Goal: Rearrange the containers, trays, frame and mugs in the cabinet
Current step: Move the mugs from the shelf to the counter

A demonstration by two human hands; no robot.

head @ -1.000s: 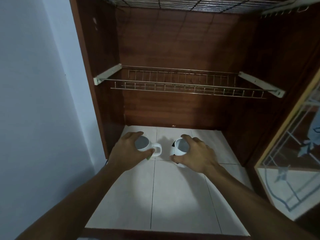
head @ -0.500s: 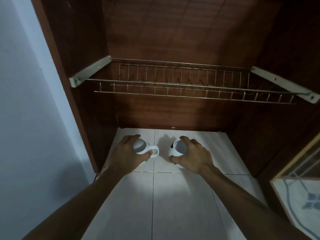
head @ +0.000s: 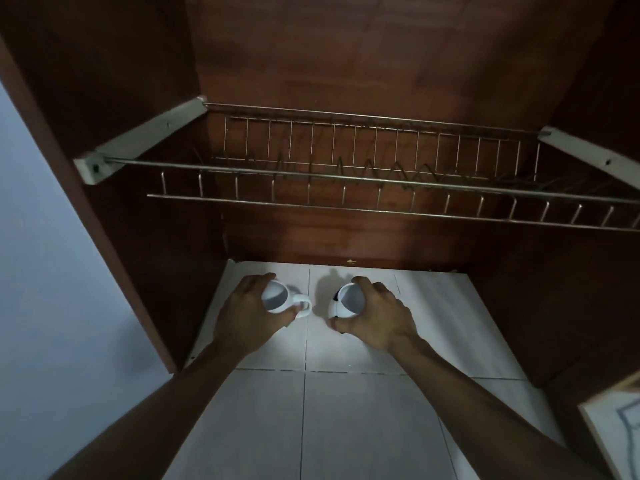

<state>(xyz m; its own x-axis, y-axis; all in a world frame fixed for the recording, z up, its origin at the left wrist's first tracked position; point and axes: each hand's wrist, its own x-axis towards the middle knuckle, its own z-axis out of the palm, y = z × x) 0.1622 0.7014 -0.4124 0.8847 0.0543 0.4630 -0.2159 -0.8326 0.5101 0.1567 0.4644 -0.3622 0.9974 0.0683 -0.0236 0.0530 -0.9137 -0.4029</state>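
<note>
A: Our left hand (head: 249,318) is curling round the white mug (head: 277,299) from above, and our right hand (head: 379,317) is gripping the black-patched mug (head: 346,303).

B: Both are sitting low under the wire rack (head: 346,183), at the tiled tabletop (head: 346,427), side by side yet apart; resting or lifted, we cannot tell.

A: We are judging them glazed, rigid, light and chippable. The rims are looking slick, so the handle (head: 304,304) is looking safer.

I have both bare forearms stretched forward, angling slightly inward. My left hand (head: 247,315) curls over the white mug (head: 277,301) from above, thumb close by its handle. My right hand (head: 379,317) grips the black-and-white mug (head: 346,303) likewise, fingers arched over the rim.
</note>
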